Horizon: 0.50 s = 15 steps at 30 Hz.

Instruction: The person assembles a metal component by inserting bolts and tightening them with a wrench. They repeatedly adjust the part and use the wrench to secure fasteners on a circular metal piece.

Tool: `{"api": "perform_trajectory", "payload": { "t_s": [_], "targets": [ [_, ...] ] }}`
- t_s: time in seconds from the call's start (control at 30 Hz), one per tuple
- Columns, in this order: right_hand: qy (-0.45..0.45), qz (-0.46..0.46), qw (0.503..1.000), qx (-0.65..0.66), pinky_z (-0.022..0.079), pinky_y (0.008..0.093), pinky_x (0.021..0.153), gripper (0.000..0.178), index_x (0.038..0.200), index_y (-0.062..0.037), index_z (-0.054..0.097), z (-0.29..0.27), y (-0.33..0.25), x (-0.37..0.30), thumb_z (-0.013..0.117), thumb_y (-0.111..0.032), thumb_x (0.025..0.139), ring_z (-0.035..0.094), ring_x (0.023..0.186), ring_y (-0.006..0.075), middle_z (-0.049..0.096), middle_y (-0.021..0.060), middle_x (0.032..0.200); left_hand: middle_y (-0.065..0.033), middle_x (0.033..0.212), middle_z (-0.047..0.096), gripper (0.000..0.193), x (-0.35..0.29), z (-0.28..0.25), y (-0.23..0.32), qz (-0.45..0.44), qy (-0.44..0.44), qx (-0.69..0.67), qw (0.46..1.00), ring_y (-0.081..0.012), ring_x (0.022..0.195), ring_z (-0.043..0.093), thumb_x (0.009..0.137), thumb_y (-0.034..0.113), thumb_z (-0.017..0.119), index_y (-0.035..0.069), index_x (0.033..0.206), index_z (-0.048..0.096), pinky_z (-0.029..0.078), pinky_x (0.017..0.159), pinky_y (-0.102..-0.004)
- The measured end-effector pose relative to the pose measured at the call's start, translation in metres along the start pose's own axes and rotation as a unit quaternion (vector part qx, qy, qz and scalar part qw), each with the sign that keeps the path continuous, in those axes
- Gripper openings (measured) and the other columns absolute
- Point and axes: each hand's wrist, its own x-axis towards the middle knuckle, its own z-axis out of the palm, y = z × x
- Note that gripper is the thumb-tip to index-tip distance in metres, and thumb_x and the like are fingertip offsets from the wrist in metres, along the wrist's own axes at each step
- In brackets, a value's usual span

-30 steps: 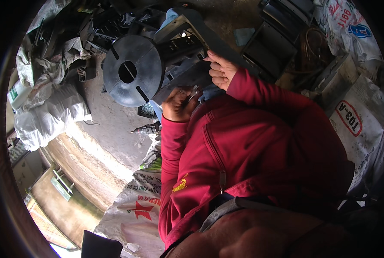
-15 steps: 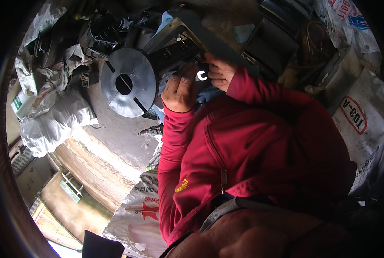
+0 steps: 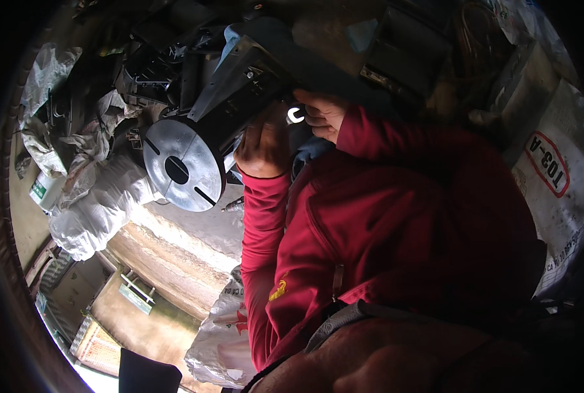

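Observation:
A dark machine part with a round grey metal disc [image 3: 203, 141] at its near end lies in front of me. The disc has a central hole and narrow slots. My left hand [image 3: 264, 147] is closed against the side of the dark body [image 3: 236, 101], its fingertips in shadow. To its right, my right hand [image 3: 323, 112] is closed too, fingers curled and index finger toward the body. Between the hands shines a small C-shaped end [image 3: 295, 115], like the jaw of an open-end wrench. Its handle is hidden, and I cannot tell which hand has it.
A blue-grey cloth [image 3: 305, 59] lies behind the machine part. White plastic bags [image 3: 102, 203] and a white bottle [image 3: 43, 191] are at the left. A dark box-like housing [image 3: 410, 52] stands at the far right, a white printed sack [image 3: 554, 177] nearer. Another sack [image 3: 220, 334] lies below.
The whole view has tilted a little. The disc appears lower and more to the left, and both hands sit slightly further left. They remain closed at the machine part.

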Motion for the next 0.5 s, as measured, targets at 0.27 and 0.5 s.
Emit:
{"api": "perform_trajectory", "payload": {
  "t_s": [0.27,0.5],
  "targets": [
    [0.010,-0.032,0.998,-0.046,0.015,0.0220,0.038,0.026,0.083,-0.0133,0.058,0.0036,-0.0009,-0.0002,0.072,-0.035,0.081,0.023,0.039,0.0019,0.030,-0.0099,0.050,-0.0033,0.095,0.068,0.029,0.0072,-0.0001,0.0048,-0.006,-0.033,-0.010,0.999,-0.0206,0.079,0.068,0.071,0.002,0.070,0.013,0.098,0.068,0.054,0.063,-0.0310],
    [0.040,-0.068,0.994,-0.070,0.016,0.0231,0.036,0.025,0.080,-0.0105,0.059,0.0061,-0.0010,0.0041,0.077,-0.028,0.077,0.026,0.037,0.0035,0.035,-0.0066,0.050,-0.0038,0.097,0.069,0.035,0.0030,-0.0020,0.0027,-0.031,-0.043,-0.030,0.998,-0.0210,0.079,0.069,0.076,0.005,0.069,0.015,0.109,0.065,0.055,0.060,-0.0296]
  ]
}}
